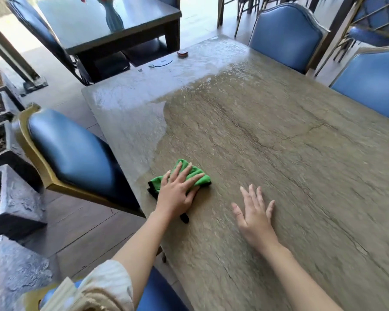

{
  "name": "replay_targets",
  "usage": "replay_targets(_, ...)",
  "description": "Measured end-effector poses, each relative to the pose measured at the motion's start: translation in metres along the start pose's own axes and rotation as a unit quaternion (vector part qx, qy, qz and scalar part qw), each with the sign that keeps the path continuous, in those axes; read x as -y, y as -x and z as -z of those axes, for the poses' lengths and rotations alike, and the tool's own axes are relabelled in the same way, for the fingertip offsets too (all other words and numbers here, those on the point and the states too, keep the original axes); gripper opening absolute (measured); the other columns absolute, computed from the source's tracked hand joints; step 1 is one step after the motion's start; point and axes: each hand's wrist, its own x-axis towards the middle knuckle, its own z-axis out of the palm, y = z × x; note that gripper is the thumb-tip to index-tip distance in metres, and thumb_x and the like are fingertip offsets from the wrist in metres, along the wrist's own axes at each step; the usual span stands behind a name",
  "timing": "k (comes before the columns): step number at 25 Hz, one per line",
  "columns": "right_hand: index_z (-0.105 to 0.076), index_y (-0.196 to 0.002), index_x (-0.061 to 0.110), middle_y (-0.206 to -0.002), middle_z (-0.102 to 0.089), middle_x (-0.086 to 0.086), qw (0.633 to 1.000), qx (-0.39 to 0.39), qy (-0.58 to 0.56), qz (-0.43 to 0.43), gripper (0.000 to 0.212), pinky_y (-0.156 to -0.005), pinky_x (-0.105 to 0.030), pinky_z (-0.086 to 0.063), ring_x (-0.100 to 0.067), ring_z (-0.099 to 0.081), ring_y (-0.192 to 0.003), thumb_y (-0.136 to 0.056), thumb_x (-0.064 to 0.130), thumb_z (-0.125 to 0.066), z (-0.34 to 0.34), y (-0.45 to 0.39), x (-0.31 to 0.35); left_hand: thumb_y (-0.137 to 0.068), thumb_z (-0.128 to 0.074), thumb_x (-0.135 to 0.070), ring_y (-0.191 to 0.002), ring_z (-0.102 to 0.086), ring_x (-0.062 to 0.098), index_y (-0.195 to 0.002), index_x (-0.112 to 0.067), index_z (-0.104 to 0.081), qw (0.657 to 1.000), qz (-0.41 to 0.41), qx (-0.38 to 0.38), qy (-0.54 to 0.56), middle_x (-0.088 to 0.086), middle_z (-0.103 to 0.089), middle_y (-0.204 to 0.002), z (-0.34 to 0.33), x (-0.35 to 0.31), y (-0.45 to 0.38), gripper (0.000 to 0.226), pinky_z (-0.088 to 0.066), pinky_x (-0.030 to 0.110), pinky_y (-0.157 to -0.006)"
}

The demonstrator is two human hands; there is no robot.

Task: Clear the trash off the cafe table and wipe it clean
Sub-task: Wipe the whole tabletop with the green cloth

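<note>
The left hand (pixel 177 194) lay flat, fingers straight, pressing a folded green cloth (pixel 190 176) onto the stone worktop (pixel 279 153) close to its left edge, beside a blue chair (pixel 72 151). The right hand (pixel 255 214) rested palm-down, fingers spread, holding nothing. A broad bare surface stretched ahead; a small red-topped object (pixel 182 53) and a round disc (pixel 162 62) sat at the far edge.
</note>
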Motion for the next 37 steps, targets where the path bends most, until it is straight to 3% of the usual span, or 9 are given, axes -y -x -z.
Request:
replay_targets(4,-0.023,-0.15,0.017,-0.16,-0.006,-0.009,0.997,-0.048,0.065,0.003,0.077,-0.111,-0.051,0.02,-0.021,0.013,-0.147,-0.087,0.061,-0.015,-0.003,0.027,-0.015,-0.089,-0.033,-0.053,-0.148,-0.01,0.021,-0.137,-0.049,-0.04,0.991,0.13,0.008,0.007,-0.006,-0.025,-0.157,0.001,-0.009,0.007,0.049,-0.012,0.048,-0.115)
replay_targets(11,-0.04,-0.143,0.011,-0.155,-0.022,-0.02,0.987,-0.03,0.159,0.005,0.073,-0.113,-0.062,0.001,-0.035,-0.006,-0.146,-0.089,0.057,-0.024,-0.026,0.076,-0.012,-0.087,-0.025,-0.062,-0.148,-0.006,0.022,-0.139,-0.049,-0.036,0.997,0.067,0.028,-0.003,-0.006,-0.021,-0.158,0.007,-0.015,0.042,0.055,-0.01,0.049,-0.114)
replay_targets(16,0.002,-0.153,0.022,-0.158,0.02,-0.007,0.982,0.011,0.189,-0.008,0.089,-0.105,-0.05,0.029,-0.024,0.031,-0.141,-0.077,0.069,0.004,-0.026,0.092,-0.01,-0.086,-0.022,-0.067,-0.148,-0.01,0.022,-0.137,-0.05,-0.038,1.0,0.005,0.018,-0.015,-0.007,-0.023,-0.157,0.002,-0.031,0.065,0.057,-0.015,0.051,-0.113)
replay_targets(18,0.009,-0.152,0.026,-0.155,0.03,-0.003,0.983,0.026,0.181,-0.01,0.091,-0.101,-0.045,0.035,-0.019,0.037,-0.137,-0.073,0.072,0.008,-0.025,0.09,-0.01,-0.086,-0.019,-0.067,-0.148,-0.01,0.023,-0.138,-0.05,-0.038,1.0,0.002,0.021,-0.014,-0.007,-0.023,-0.158,0.004,-0.032,0.067,0.058,-0.015,0.051,-0.113)
replay_targets(21,0.01,-0.152,0.028,-0.154,0.032,-0.001,0.983,0.053,0.171,-0.025,0.085,-0.1,-0.045,0.035,-0.019,0.038,-0.136,-0.081,0.074,-0.005,-0.023,0.09,-0.011,-0.088,-0.019,-0.065,-0.148,-0.007,0.023,-0.139,-0.05,-0.035,0.999,0.006,0.041,-0.015,-0.007,-0.02,-0.158,0.006,-0.035,0.066,0.055,-0.012,0.05,-0.114)
replay_targets(24,0.008,-0.152,0.027,-0.155,0.03,-0.002,0.982,0.073,0.169,-0.035,0.075,-0.105,-0.05,0.029,-0.022,0.033,-0.14,-0.094,0.063,-0.024,-0.019,0.089,-0.009,-0.095,-0.031,-0.058,-0.148,-0.004,0.022,-0.14,-0.05,-0.033,0.999,0.01,0.053,-0.005,-0.007,-0.017,-0.159,0.008,-0.035,0.066,0.046,-0.009,0.049,-0.115)
replay_targets(31,0.008,-0.151,0.031,-0.154,0.032,0.001,0.982,0.102,0.151,-0.057,0.075,-0.11,-0.053,0.023,-0.022,0.034,-0.139,-0.094,0.063,-0.028,-0.017,0.086,-0.003,-0.095,-0.033,-0.055,-0.148,-0.003,0.023,-0.139,-0.052,-0.032,0.997,-0.015,0.071,0.011,-0.006,-0.017,-0.159,0.016,-0.031,0.068,0.044,-0.007,0.048,-0.115)
replay_targets(34,0.007,-0.151,0.033,-0.154,0.033,0.004,0.982,0.109,0.141,-0.064,0.076,-0.11,-0.052,0.024,-0.019,0.036,-0.138,-0.093,0.063,-0.031,-0.016,0.086,-0.006,-0.091,-0.027,-0.06,-0.148,-0.009,0.024,-0.137,-0.053,-0.036,0.995,-0.078,0.055,0.017,-0.006,-0.023,-0.158,0.013,-0.023,0.068,0.047,-0.012,0.048,-0.114)
replay_targets(37,0.001,-0.151,0.036,-0.156,0.027,0.007,0.986,0.095,0.114,-0.072,0.077,-0.111,-0.049,0.023,-0.015,0.033,-0.14,-0.09,0.063,-0.039,-0.016,0.084,-0.007,-0.093,-0.03,-0.058,-0.147,-0.014,0.023,-0.136,-0.053,-0.039,0.977,-0.205,0.053,0.028,-0.008,-0.027,-0.156,0.013,0.003,0.059,0.044,-0.019,0.047,-0.114)
